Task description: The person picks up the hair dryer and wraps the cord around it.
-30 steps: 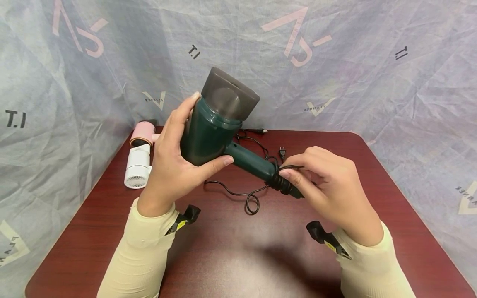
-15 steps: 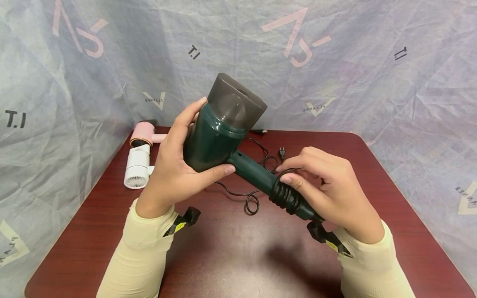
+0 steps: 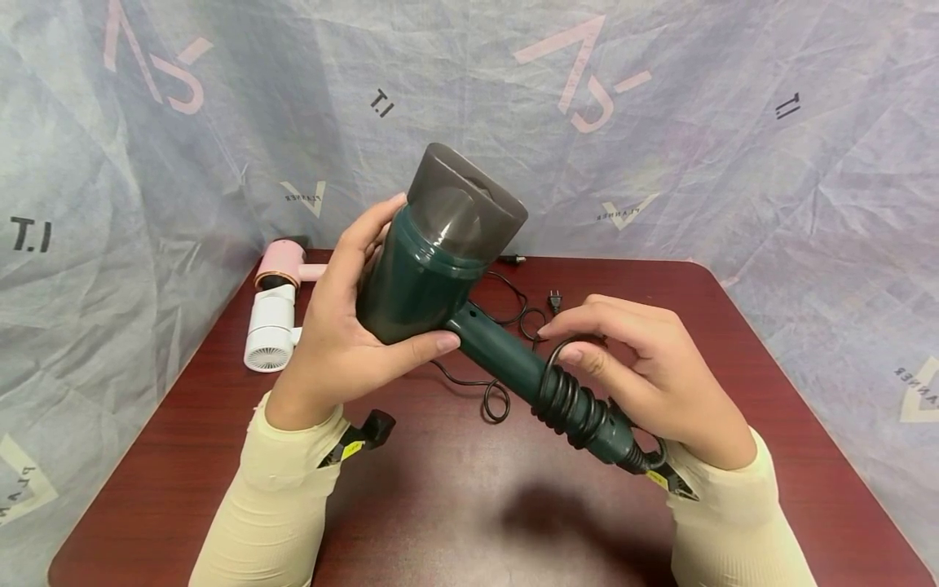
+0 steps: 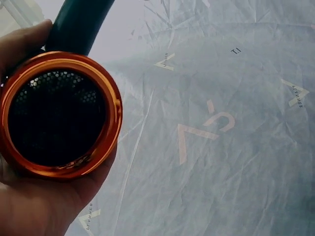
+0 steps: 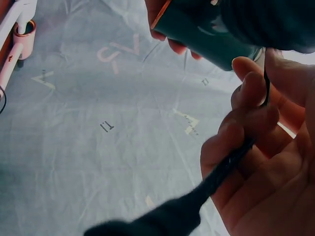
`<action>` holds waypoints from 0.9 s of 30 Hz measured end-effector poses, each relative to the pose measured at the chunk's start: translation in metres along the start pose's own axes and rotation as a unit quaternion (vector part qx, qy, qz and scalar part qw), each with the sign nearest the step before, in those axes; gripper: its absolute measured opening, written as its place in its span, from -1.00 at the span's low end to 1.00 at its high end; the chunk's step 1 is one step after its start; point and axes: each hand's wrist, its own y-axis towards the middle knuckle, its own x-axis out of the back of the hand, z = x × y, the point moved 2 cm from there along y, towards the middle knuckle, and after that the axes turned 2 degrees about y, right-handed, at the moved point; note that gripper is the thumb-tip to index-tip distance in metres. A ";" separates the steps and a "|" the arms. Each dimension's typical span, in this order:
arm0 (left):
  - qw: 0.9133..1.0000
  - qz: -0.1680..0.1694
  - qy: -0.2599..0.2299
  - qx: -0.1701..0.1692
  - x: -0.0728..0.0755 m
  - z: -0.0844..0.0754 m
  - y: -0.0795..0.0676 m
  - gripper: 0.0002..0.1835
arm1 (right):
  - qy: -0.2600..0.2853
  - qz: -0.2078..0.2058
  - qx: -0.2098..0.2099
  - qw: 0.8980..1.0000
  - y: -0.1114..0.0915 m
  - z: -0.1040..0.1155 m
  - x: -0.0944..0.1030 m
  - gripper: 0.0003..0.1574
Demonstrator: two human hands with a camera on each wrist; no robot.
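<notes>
A dark green hair dryer (image 3: 418, 293) with a smoky grey nozzle (image 3: 465, 204) is held up above the table. My left hand (image 3: 333, 334) grips its barrel, thumb near the handle's root. In the left wrist view, the copper-coloured rim (image 4: 112, 105) surrounds the rear mesh. Several turns of black power cord (image 3: 568, 403) wrap the lower handle, which slants down to the right. My right hand (image 3: 653, 371) holds a length of the cord beside these turns. From the right wrist view, its fingers (image 5: 248, 91) curl about the cord, whose loop passes by the thumb.
A pink hair dryer (image 3: 282, 262) and a white one (image 3: 270, 334) lie at the table's (image 3: 440, 489) back left. Behind the held dryer, loose cord (image 3: 496, 403) and a two-pin plug (image 3: 555, 302) lie on the tabletop. A printed cloth (image 3: 469, 73) hangs around the table.
The green hair dryer has shifted slightly right and down, and its handle slants more steeply. The wrapped turns show more plainly. My right thumb and index finger have spread a little.
</notes>
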 end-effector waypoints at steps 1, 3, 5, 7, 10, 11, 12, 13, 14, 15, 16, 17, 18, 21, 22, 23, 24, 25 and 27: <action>1.000 0.000 -0.003 0.003 0.000 0.000 0.000 0.16 | 0.001 0.001 0.000 1.000 0.000 -0.001 0.000 -0.75; 1.000 -0.002 -0.007 0.008 0.001 0.000 -0.001 0.16 | 0.005 0.002 -0.001 1.000 -0.001 -0.002 0.000 -0.77; 1.000 -0.006 -0.012 0.014 0.001 0.001 -0.002 0.17 | 0.009 0.005 -0.005 1.000 -0.001 -0.003 -0.001 -0.77; 1.000 -0.014 -0.015 0.019 0.002 0.002 -0.004 0.18 | 0.020 0.006 -0.007 1.000 -0.001 -0.004 -0.002 -0.74; 0.999 -0.027 -0.023 0.027 0.003 0.007 -0.006 0.18 | 0.024 0.010 -0.009 1.000 -0.001 -0.006 -0.005 -0.71; 0.999 -0.032 -0.024 0.029 0.003 0.009 -0.006 0.18 | 0.025 0.009 -0.007 1.000 -0.001 -0.007 -0.006 -0.70; 0.998 -0.036 -0.026 0.031 0.003 0.011 -0.007 0.17 | 0.024 0.009 -0.004 1.000 0.000 -0.008 -0.007 -0.71; 0.998 -0.041 -0.029 0.033 0.003 0.013 -0.007 0.17 | 0.021 0.010 -0.001 1.000 0.000 -0.010 -0.008 -0.71; 0.998 -0.044 -0.031 0.034 0.003 0.014 -0.008 0.16 | 0.015 0.010 0.002 1.000 0.001 -0.011 -0.008 -0.73; 0.998 -0.047 -0.032 0.033 0.003 0.015 -0.008 0.16 | 0.010 0.010 0.005 1.000 0.001 -0.012 -0.009 -0.75; 0.998 -0.051 -0.031 0.032 0.003 0.016 -0.008 0.15 | 0.006 0.011 0.008 1.000 0.001 -0.013 -0.010 -0.77; 0.998 -0.054 -0.030 0.030 0.003 0.017 -0.008 0.14 | 0.004 0.011 0.007 1.000 0.001 -0.014 -0.010 -0.79; 0.997 -0.058 -0.030 0.027 0.003 0.017 -0.007 0.13 | 0.002 0.013 0.006 1.000 0.001 -0.015 -0.011 -0.80; 0.997 -0.070 -0.025 0.018 0.002 0.016 -0.006 0.10 | 0.002 0.015 -0.003 1.000 0.003 -0.015 -0.013 -0.79; 0.997 -0.074 -0.026 0.014 0.001 0.015 -0.005 0.08 | 0.004 0.015 -0.008 1.000 0.003 -0.015 -0.013 -0.78; 0.997 -0.078 -0.026 0.010 0.000 0.014 -0.004 0.06 | 0.010 0.015 -0.014 1.000 0.003 -0.014 -0.014 -0.77; 0.996 -0.082 -0.029 0.005 0.000 0.012 -0.003 0.05 | 0.022 0.017 -0.022 0.999 0.004 -0.013 -0.015 -0.74; 0.996 -0.086 -0.032 0.001 -0.001 0.010 -0.002 0.03 | 0.027 0.017 -0.031 0.999 0.004 -0.012 -0.015 -0.73; 0.995 -0.093 -0.039 -0.007 -0.003 0.007 -0.001 0.00 | 0.046 0.017 -0.057 0.997 0.004 -0.010 -0.016 -0.72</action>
